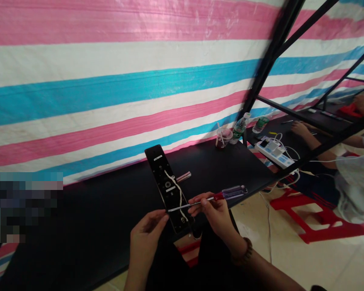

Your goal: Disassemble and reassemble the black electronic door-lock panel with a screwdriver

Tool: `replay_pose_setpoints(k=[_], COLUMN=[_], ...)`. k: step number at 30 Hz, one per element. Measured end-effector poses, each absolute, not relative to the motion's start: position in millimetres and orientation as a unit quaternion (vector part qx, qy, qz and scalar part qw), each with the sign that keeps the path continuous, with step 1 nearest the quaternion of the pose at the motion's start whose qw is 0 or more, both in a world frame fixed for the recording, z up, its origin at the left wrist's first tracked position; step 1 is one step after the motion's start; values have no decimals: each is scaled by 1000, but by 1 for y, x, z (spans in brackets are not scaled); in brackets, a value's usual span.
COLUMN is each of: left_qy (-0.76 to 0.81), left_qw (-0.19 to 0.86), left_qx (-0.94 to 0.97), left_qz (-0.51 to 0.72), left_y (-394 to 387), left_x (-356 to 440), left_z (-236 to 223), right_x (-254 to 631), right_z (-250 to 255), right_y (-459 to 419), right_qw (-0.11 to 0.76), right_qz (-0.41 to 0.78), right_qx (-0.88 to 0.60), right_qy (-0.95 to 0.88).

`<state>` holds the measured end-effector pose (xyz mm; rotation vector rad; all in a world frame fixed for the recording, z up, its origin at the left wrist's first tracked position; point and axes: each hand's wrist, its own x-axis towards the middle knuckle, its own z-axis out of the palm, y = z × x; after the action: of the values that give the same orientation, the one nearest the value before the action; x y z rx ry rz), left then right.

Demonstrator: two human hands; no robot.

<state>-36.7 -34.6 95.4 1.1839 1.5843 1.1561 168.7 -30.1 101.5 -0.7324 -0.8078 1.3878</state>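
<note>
A long black panel, like the back of a door lock plate, lies slanted on the black table, with small fittings, white labels and a whitish cable along it. My right hand is closed around the shaft of a screwdriver with a clear purple and red handle. The screwdriver lies almost level above the panel, its tip at the panel's left edge. Right by that tip, my left hand is pinched closed; what its fingertips hold, if anything, is too small to make out.
Behind the panel lies a small pinkish clear-handled item. A drink cup with straw and a plastic bottle stand at the table's far right. Beyond black frame bars are a power strip, a red stool and another person's arm.
</note>
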Motion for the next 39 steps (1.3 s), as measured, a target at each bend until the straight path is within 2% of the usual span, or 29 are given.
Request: replay_pose_setpoints(k=[11,17,21,24,29,33,39], left_qy=[625,594,567,542,542,669,675], left_qw=[466,552,611,630,546,350,292], left_qx=[436,429,322,219,239,391,505], left_qz=[450,398,448,511,593,527,451], left_y=[-42,-46,-51,-51,-30,-13,-20], left_x=[-41,-38,-30,-22,-11,-8,-1], left_z=[83,93,98,96,76,45,2], right_x=[179,199,206,198,173,158,135], right_z=[104,137,158,160,155,160,149], right_y=[-31,-31,-37,-38,-5,77,206], right_qw=[613,529,500,522,610,659,589], right_qz=[620,641,646,631,533,400,317], right_qx=[-298,-279,-255,-250,-280,-356,-387], right_qy=[-388,-481,-516,-516,-515,-528,-634])
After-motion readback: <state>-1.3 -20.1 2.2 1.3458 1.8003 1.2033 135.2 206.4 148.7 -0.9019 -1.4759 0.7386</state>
